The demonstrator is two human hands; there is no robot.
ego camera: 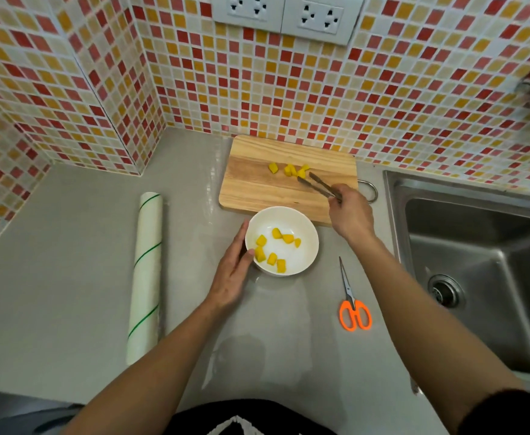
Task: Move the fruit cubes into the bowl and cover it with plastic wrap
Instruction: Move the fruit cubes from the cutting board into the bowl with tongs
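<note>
The right hand (350,213) is clenched on a pair of metal tongs (318,185). The tongs' long axis runs from the hand toward the far left, and their two tips stand apart, just beside the nearest of the fruit cubes left on the cutting board (251,186). These remaining cubes (290,169) lie in a short left-to-right row at the far side of the board; whether a tip already touches one cannot be told. The bowl (307,227) sits on the bench (84,246) at the board's near edge and already holds several cubes (273,248). The left hand (233,274) rests flat against the bowl's left wall, fingers (241,243) extended, not gripping. The right hand is the nearer one to the row. The plastic wrap roll (145,271) lies well left, its long axis running near to far.
</note>
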